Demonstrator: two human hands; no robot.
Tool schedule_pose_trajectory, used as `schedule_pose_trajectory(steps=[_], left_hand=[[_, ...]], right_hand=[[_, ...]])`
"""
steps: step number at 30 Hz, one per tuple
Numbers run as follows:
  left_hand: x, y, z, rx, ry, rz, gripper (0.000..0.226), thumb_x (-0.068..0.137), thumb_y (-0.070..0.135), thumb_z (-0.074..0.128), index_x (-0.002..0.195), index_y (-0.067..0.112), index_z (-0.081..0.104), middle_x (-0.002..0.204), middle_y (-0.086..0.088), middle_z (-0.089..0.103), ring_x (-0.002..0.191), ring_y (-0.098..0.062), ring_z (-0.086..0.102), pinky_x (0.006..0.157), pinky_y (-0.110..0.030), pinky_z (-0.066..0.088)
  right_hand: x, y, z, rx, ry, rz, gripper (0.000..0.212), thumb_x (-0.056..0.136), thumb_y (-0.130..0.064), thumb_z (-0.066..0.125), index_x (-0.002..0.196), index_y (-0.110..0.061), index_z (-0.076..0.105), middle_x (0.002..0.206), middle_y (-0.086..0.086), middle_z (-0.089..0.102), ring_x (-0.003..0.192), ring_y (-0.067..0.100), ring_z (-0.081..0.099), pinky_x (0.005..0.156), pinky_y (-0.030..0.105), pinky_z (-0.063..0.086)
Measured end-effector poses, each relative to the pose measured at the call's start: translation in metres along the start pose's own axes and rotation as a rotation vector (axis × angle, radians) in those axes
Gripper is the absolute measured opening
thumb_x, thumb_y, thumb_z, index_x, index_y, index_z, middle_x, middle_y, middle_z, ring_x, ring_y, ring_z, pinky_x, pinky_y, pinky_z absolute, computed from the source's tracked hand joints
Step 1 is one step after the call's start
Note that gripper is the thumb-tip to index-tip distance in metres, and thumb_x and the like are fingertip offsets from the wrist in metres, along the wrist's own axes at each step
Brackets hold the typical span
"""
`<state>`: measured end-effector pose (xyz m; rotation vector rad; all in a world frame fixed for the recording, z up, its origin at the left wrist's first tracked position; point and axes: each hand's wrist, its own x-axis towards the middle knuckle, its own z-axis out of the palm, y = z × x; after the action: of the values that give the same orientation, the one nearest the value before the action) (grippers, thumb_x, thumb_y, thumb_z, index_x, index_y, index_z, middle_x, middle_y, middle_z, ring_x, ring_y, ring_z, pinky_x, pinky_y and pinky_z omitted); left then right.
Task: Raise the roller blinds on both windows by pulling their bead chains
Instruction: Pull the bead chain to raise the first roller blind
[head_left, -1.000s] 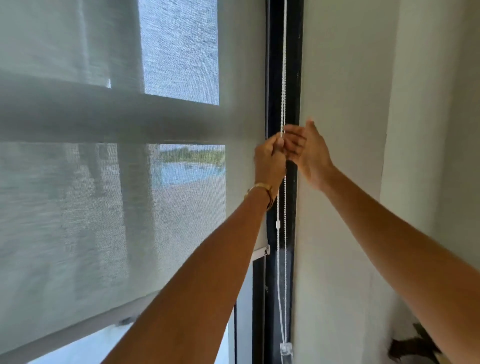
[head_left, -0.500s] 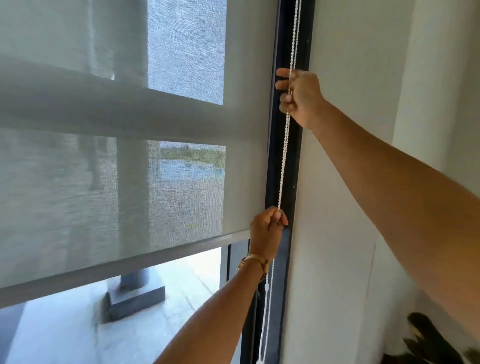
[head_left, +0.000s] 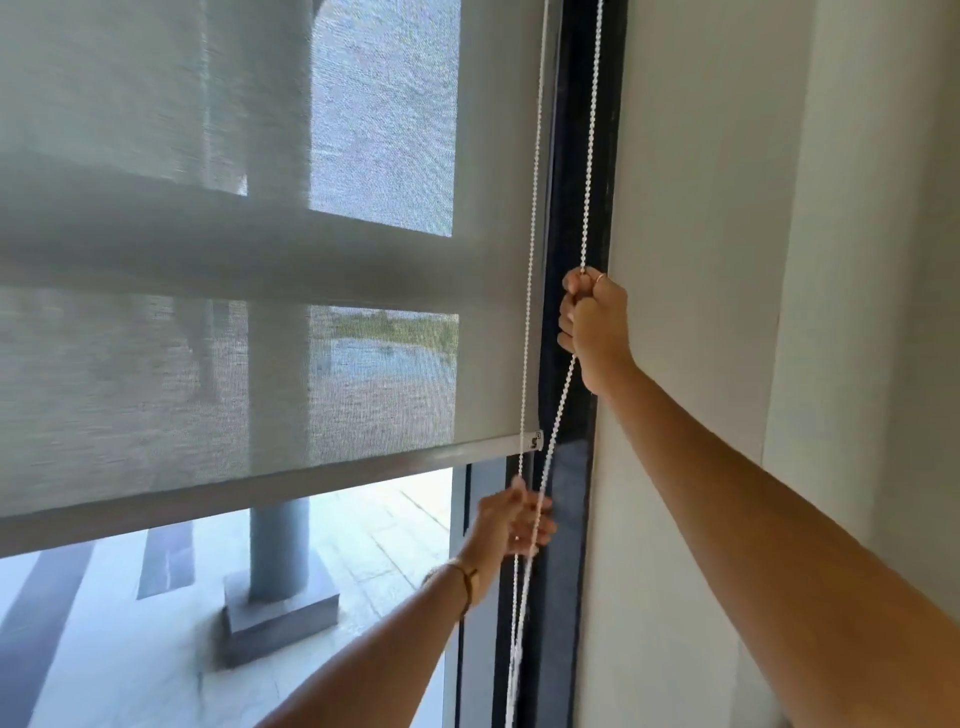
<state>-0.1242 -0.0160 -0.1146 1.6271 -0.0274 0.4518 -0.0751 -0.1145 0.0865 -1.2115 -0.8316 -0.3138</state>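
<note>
Beside the dark window frame (head_left: 576, 208), the right hand (head_left: 595, 325) is closed in a fist around the right-hand run of the bead chain (head_left: 589, 156), with the chain going in at the top of the fist and coming out slack below it. Lower down, the left hand (head_left: 511, 525) is blurred with motion; its fingers (head_left: 537, 525) look loosely spread around the hanging strands, and whether they pinch a strand I cannot tell.

Half a second ago the right hand was high up on the chain and the left was clamped lower down; now the right has come down to mid-frame, and the left has dropped and loosened. The blind (head_left: 234, 260) looks slightly higher than it did then, and well above where it hung 1 second ago. Its bottom bar (head_left: 260, 483) now sits below the middle of the window, with clear glass under it showing paving and a pillar base outside. My reading is that hand-over-hand pulling is working, but this blind is only partly raised, and no other window is in view.

A small white tab (head_left: 535, 441) at the bar's right end carries a dark mark, too small to read. No other writing is visible.
</note>
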Motion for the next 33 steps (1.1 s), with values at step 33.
schedule_pose_trajectory(steps=[33], left_hand=[[0.053,0.211,0.068,-0.120,0.180,0.538,0.038,0.095,0.003,0.030,0.070,0.016,0.054,0.058,0.003,0.041,0.043,-0.003,0.031,0.043,-0.019,0.026]], right_hand=[[-0.128,0.095,-0.041,0.003,0.023,0.158,0.045,0.094,0.004,0.033,0.061,-0.025,0.045,0.055,-0.004,0.034,0.037,0.003,0.029,0.037,0.011,0.026]])
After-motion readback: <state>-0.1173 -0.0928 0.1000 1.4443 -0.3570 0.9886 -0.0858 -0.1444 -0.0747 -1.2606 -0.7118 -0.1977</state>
